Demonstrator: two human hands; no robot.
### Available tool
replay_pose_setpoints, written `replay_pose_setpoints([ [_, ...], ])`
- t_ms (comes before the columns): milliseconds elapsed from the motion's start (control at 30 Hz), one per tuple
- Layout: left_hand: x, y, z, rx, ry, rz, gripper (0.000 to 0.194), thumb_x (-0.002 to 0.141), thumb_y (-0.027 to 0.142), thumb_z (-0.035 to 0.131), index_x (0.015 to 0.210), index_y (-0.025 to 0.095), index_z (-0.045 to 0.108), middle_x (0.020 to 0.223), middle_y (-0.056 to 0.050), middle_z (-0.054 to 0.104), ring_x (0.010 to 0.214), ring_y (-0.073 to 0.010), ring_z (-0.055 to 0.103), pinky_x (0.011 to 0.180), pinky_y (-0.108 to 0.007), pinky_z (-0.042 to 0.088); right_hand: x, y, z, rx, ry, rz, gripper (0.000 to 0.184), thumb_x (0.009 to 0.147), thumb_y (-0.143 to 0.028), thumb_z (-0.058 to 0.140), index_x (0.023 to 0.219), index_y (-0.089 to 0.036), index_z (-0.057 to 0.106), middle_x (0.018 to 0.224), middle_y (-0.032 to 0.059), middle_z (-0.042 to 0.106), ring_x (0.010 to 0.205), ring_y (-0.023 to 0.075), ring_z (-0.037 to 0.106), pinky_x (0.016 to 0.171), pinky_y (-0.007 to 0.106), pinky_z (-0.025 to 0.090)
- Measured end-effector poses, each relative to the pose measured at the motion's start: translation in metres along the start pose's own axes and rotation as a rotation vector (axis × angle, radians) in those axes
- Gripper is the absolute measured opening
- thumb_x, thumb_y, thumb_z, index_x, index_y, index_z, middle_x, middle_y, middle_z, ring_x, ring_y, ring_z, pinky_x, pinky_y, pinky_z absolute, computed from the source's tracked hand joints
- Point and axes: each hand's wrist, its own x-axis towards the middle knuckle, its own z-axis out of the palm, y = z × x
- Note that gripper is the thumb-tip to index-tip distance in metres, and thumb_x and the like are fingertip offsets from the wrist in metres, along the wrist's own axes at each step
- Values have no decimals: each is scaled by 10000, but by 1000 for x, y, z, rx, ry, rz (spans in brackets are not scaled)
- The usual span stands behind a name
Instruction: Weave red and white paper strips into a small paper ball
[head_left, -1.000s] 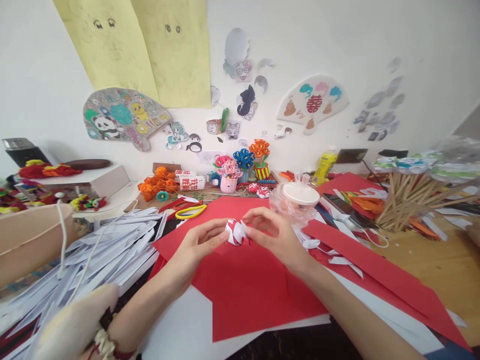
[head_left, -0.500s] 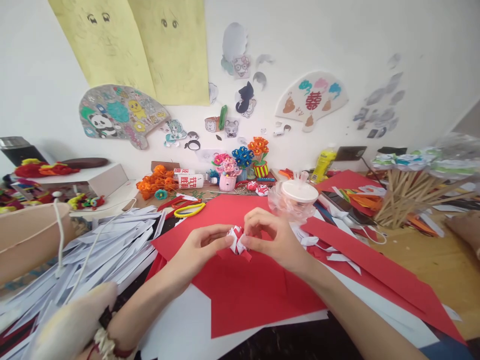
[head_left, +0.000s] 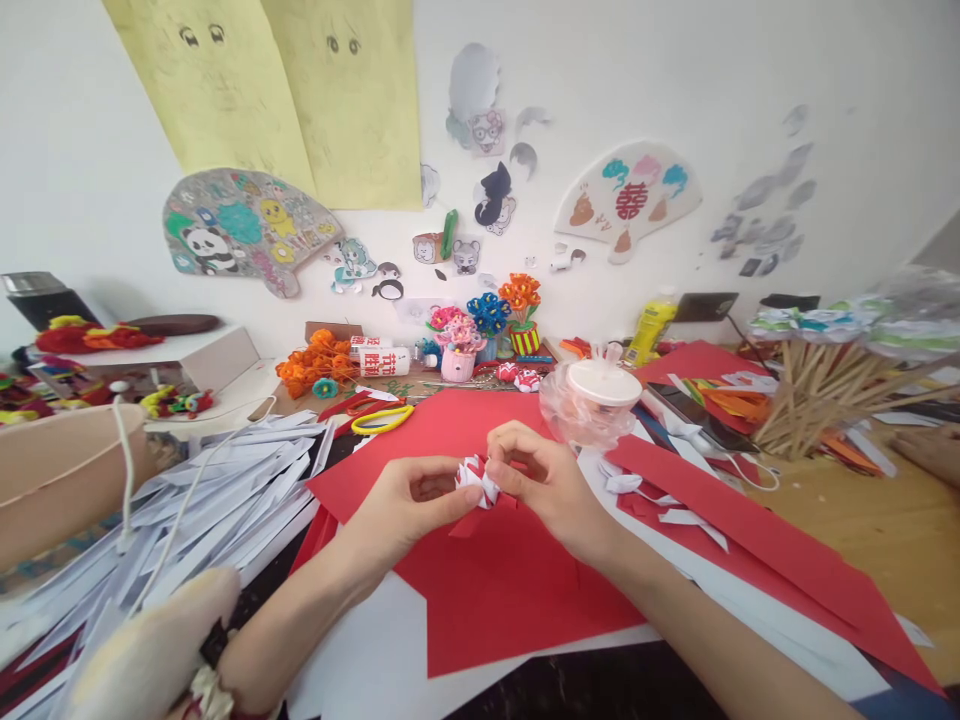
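Between my two hands is a small folded paper ball (head_left: 475, 482) in red and white, with a red strip end sticking out below. My left hand (head_left: 416, 495) grips its left side between thumb and fingers. The fingertips of my right hand (head_left: 529, 475) pinch at its upper right edge; what exactly they hold there is partly hidden. Beneath both hands lie large sheets of red paper (head_left: 510, 610) on top of white paper (head_left: 360, 650). Two similar red and white folded pieces (head_left: 527, 379) rest farther back.
White paper strips (head_left: 217, 500) are heaped at left beside a beige basket (head_left: 67, 480). Yellow-handled scissors (head_left: 382, 419) and a lidded plastic cup (head_left: 600, 390) stand beyond my hands. Wooden sticks (head_left: 817, 400) bunch at right. Another person's hand (head_left: 930, 450) shows at the right edge.
The paper ball has been turned and sits slightly lower, with its red strip end now pointing down-left. My right fingers have shifted along its edge.
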Motion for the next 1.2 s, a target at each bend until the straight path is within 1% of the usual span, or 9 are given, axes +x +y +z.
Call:
replay_pose_setpoints([
  [133, 0, -2, 0, 34, -13, 15, 312, 784, 395, 723, 997, 166, 734, 978, -74, 749, 954, -238, 666, 821, -309, 497, -1, 2, 3, 70, 32, 52, 227, 856, -362, 657, 763, -189, 544, 849, -16, 484, 689, 94, 506, 590, 212, 421],
  [333, 3, -7, 3, 46, 37, 53, 317, 777, 412, 721, 967, 159, 715, 949, -76, 746, 936, -247, 674, 815, -323, 504, 0, 4, 0, 133, 31, 164, 216, 824, -350, 696, 867, -201, 546, 733, -35, 548, 611, 92, 515, 542, 200, 401],
  [533, 5, -11, 2, 32, 45, 85, 308, 762, 412, 735, 937, 159, 716, 894, -73, 753, 801, -203, 680, 737, -291, 506, 1, 1, -1, 220, -17, 198, 273, 793, -390, 731, 835, -190, 550, 738, -25, 557, 606, 86, 507, 542, 195, 412],
  [667, 7, -13, -1, 29, 32, 115, 321, 774, 421, 722, 968, 165, 718, 892, -71, 751, 817, -203, 670, 764, -302, 494, 2, 6, -1, 252, -12, 198, 269, 805, -402, 725, 889, -196, 573, 756, -22, 563, 621, 87, 519, 548, 193, 416],
  [800, 8, -13, -7, 155, 170, 166, 411, 712, 423, 771, 1044, 192, 699, 927, -59, 736, 804, -201, 624, 739, -314, 472, 4, 11, -5, 206, 136, 108, 254, 857, -436, 661, 996, -228, 615, 941, 6, 602, 796, 106, 567, 689, 211, 470],
  [867, 7, -13, -9, 236, 256, 201, 406, 700, 409, 780, 1044, 211, 691, 948, -45, 723, 800, -190, 590, 741, -313, 456, 6, 11, -9, 144, 187, 91, 231, 847, -416, 677, 985, -235, 636, 989, 8, 619, 852, 113, 582, 746, 221, 482],
  [967, 5, -14, -10, 349, 359, 290, 343, 703, 368, 777, 1000, 233, 673, 976, -21, 694, 815, -178, 554, 764, -309, 433, 6, 9, -11, 74, 98, 91, 211, 813, -377, 718, 945, -220, 671, 948, 24, 673, 853, 146, 632, 799, 277, 514],
  [1033, 4, -15, -9, 418, 401, 347, 318, 701, 345, 777, 972, 236, 650, 958, -7, 676, 799, -170, 543, 745, -299, 426, 5, 7, -10, 17, 30, 48, 244, 798, -357, 733, 998, -224, 692, 996, 47, 697, 905, 181, 654, 856, 332, 527],
  [1200, 2, -13, -4, 483, 437, 361, 302, 723, 391, 750, 946, 227, 630, 911, -7, 677, 773, -173, 563, 702, -295, 443, 2, 7, -8, -123, 48, -87, 271, 786, -340, 746, 1045, -261, 734, 1085, 67, 698, 1030, 225, 643, 909, 383, 531],
])
